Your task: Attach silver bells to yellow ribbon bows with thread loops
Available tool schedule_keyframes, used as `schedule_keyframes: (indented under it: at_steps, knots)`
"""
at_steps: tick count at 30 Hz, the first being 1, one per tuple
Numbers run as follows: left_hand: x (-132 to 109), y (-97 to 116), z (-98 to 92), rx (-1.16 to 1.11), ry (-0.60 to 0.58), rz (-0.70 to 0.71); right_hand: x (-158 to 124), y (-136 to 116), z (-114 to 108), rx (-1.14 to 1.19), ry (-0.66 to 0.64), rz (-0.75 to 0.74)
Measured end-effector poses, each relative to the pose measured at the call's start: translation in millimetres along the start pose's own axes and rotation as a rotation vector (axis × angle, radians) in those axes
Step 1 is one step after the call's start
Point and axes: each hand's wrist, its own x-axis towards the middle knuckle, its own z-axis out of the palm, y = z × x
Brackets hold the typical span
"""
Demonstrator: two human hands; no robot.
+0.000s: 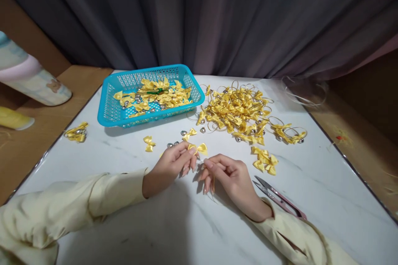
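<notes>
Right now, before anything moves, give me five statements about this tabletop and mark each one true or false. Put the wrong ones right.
1. The left hand holds a yellow bow. True.
2. The right hand grips the scissors. False: the scissors lie on the table beside the right hand.
3. The blue basket has yellow bows in it. True.
4. The big heap of bows lies to the left of the basket in the picture. False: the heap lies to the basket's right.
5. A dark curtain hangs at the far side of the table. True.
</notes>
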Motion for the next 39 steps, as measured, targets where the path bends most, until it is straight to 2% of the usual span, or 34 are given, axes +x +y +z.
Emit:
schedule_keyframes:
  at_steps: [11,20,39]
  knots:
    - [0.5,4.3,0.4,-0.02,0.004,-0.008,-0.3,0.0,-0.9,-0.023,-0.008,0.001]
    - [1.5,-0.9,-0.6,-0.069,-0.008,-0.032,-0.9,0.6,-0.5,-0.027,-0.013,-0.008]
    - [0.5,2.2,-0.3,-0.005,-0.006,-0.017,-1.6,-0.4,-0.3,-0.041,-0.003,-0.008]
